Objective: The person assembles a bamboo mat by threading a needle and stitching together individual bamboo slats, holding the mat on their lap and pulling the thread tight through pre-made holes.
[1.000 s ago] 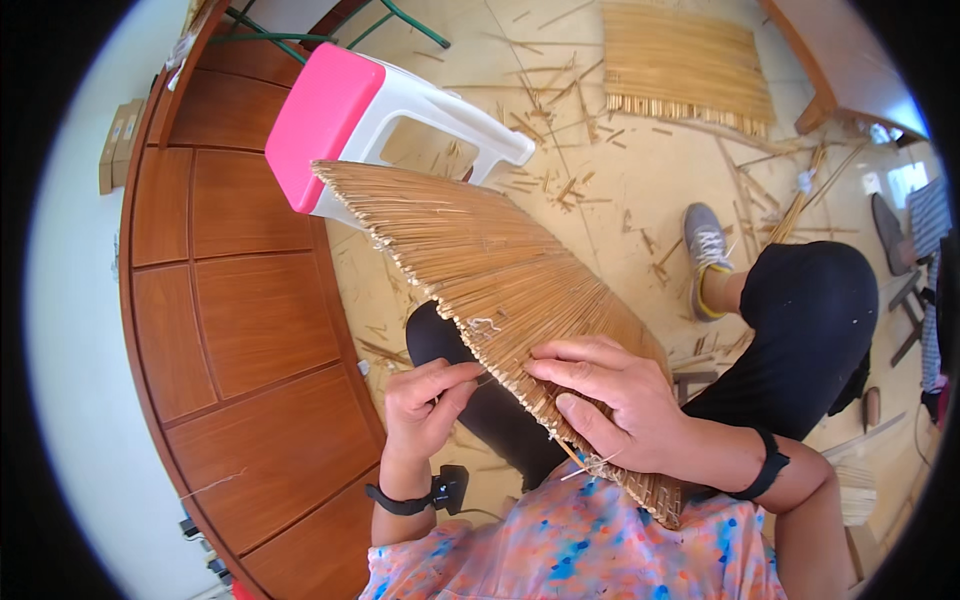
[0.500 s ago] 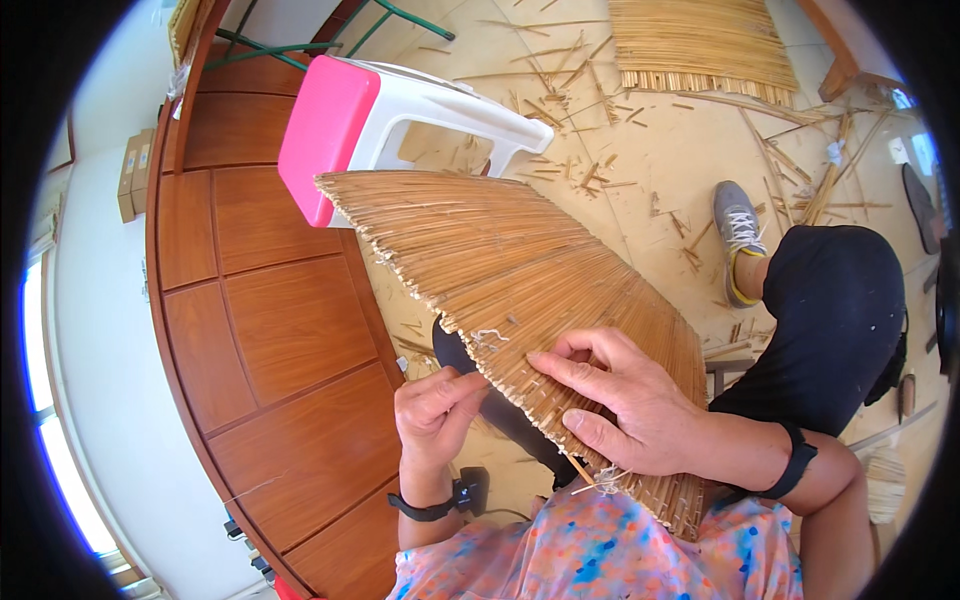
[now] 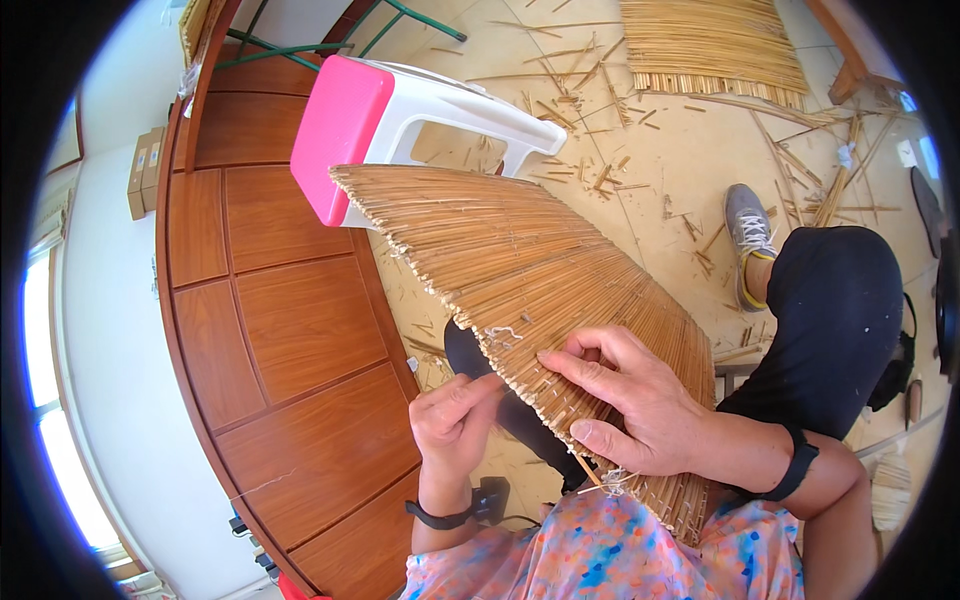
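A long mat of thin bamboo sticks (image 3: 520,270) lies across my lap, fanned out toward a stool. My right hand (image 3: 630,405) rests flat on its near part, fingers bent over the sticks and thumb at the edge, pressing it down. My left hand (image 3: 455,420) sits at the mat's left edge with fingers pinched together, seemingly on a thin white thread (image 3: 500,335) that runs through the sticks. A loose stick end and more thread (image 3: 600,480) poke out below my right hand. Both wrists wear black bands.
A pink-topped white plastic stool (image 3: 400,120) stands past the mat's far end. A wooden panelled wall (image 3: 280,330) runs along the left. Another finished bamboo mat (image 3: 710,45) lies on the floor at the top, with scattered stick offcuts (image 3: 600,170) around it.
The view has shifted and come closer. My left hand has moved in to the mat's edge, fingers pinching. My right hand stays pressed on the sticks.
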A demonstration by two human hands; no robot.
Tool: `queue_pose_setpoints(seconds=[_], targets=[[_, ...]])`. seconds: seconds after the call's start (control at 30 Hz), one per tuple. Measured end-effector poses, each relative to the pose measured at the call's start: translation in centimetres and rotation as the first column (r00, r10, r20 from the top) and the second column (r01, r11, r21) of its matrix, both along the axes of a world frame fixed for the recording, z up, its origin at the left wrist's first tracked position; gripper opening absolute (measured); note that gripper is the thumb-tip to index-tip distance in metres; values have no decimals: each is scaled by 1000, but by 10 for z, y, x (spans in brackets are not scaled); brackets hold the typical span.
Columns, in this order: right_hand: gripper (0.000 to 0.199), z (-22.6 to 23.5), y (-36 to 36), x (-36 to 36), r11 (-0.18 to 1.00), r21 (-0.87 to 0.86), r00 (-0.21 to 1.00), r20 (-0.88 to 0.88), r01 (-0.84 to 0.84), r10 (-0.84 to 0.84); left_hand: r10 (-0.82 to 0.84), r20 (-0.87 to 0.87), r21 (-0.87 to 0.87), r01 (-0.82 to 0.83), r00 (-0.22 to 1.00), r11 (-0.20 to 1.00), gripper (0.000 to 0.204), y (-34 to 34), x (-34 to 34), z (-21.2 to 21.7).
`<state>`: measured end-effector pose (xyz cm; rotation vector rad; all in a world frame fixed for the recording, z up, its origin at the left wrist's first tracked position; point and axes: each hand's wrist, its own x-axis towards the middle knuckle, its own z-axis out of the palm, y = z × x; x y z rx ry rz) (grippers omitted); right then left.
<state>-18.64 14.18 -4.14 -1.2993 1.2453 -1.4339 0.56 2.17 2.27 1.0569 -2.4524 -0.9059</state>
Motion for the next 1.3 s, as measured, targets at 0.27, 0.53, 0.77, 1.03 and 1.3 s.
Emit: queue_pose_setpoints(seconds=[0.27, 0.53, 0.77, 1.03, 1.3], targets=[[59, -1, 0, 0, 1000, -20, 1000, 8, 10, -10, -75, -57, -31, 73, 996, 997, 26, -6, -3, -5], [59, -3, 0, 0, 1000, -26, 1000, 9, 15, -14, -74, -95, 15, 76, 993, 997, 24, -7, -6, -8], [59, -2, 1, 0, 1000, -23, 1000, 13, -1, 1, -75, -99, 11, 76, 992, 997, 19, -6, -9, -8], [62, -2, -1, -6, 999, -9, 998, 35, -53, 53, 29, 84, 207, -46, 996, 977, 10, -4, -4, 7], [65, -4, 2, -8, 995, -41, 996, -35, -89, 88, 67, 102, 237, -90, 993, 967, 11, 1, -13, 18]])
